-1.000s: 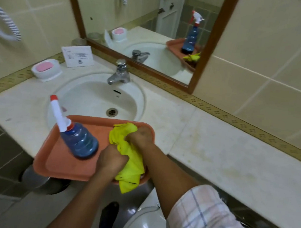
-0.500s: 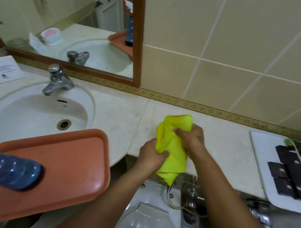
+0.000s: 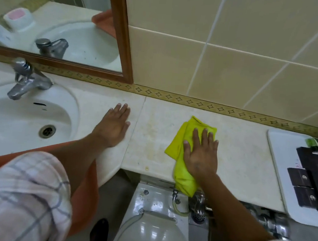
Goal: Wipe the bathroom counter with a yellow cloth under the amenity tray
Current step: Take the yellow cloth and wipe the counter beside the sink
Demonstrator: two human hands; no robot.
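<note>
small logos on black packets (image 3: 303, 177), unreadable

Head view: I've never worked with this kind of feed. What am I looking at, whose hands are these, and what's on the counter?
This is one wide camera worn on a person's head, looking down at their own two bare hands; there is no machine. The right hand lies flat, fingers spread, pressing the yellow cloth onto the counter. The left hand rests flat and open on the bare counter beside the sink, holding nothing. The faucet and a mirror are at upper left. At the far right sits a white amenity tray carrying dark packets. An orange tray shows under the left arm. Below the counter's edge is a toilet.
</note>
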